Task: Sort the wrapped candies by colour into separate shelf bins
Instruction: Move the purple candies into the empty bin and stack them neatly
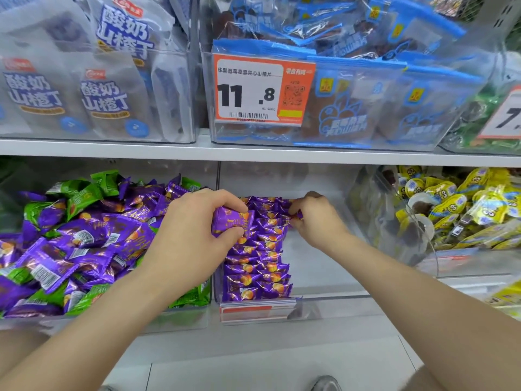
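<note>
Conceivably, with the left hand's [194, 230] fingers [227, 202] clutching a purple candy [229, 222] and the right hand [317, 221] pinching a second candy [296, 215], a slip could topple the neat rows [259, 258].

The left hand [194, 221] grips a purple foil-wrapped candy [229, 221] over the left side of the middle clear plastic bin [332, 298]. The right hand [313, 218] pinches a second purple wrapped candy [296, 215] near the back of this bin. Rows of purple candies [259, 263] stand along its left wall. The left clear plastic bin [186, 317] holds a loose heap of purple and green wrapped candies [84, 244].
</note>
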Motion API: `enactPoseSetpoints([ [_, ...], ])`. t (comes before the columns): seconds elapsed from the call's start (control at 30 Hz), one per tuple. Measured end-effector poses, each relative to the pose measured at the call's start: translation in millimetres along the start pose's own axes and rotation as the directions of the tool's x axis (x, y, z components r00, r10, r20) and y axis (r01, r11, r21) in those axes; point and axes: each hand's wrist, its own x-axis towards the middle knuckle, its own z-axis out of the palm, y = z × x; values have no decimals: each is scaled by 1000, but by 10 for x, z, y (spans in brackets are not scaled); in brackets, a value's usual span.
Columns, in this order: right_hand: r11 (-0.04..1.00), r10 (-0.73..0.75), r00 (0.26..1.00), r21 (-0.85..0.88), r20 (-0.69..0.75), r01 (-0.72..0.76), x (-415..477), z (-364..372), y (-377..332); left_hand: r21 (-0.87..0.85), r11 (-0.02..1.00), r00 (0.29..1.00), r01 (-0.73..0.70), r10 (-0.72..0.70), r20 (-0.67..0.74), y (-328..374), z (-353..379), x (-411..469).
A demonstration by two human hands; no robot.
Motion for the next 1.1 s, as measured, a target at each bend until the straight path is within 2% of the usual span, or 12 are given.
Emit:
enactPoseSetpoints([
  [0.13,999,39,999,11,2,-39,0,-28,11,7,1000,1000,-19,19,13,2,-16,-5],
  [0.23,998,56,992,46,-114,-51,-32,-184,-43,-10,999,1000,-30,30,4,-4,-37,0],
  [0.3,974,77,986,221,-147,-43,-110,-360,-188,-30,999,999,-34,34,-3,5,-50,4],
  [0.33,912,85,992,408,-93,-40,-181,-467,-306,-47,998,999,-34,34,-5,17,-56,5],
  [0.4,661,-24,996,748,89,-51,-379,-715,-580,-86,996,999,-32,31,-8,53,-69,-2],
  [0.47,491,-186,967,869,175,-63,-564,-906,-787,-125,991,999,-51,50,-9,88,-82,-4],
  [0.53,464,-238,952,884,192,-62,-643,-974,-868,-155,985,997,-81,80,-9,106,-83,-4],
  [0.63,508,-142,978,859,153,-60,-549,-976,-719,-2,993,992,-119,119,-30,38,-13,-11],
  [0.7,700,-7,999,714,38,-22,-430,-886,-485,102,993,997,-65,69,-37,-17,42,-24],
  [0.77,910,66,996,413,-63,-34,-319,-754,-210,154,988,999,-5,10,-33,-59,74,-28],
  [0.8,953,82,995,295,-57,-62,-290,-695,-108,172,985,1000,11,-8,-17,-70,79,-29],
  [1.1,996,92,984,-7,152,-92,-167,-242,97,152,988,999,20,-25,33,-60,98,-21],
])
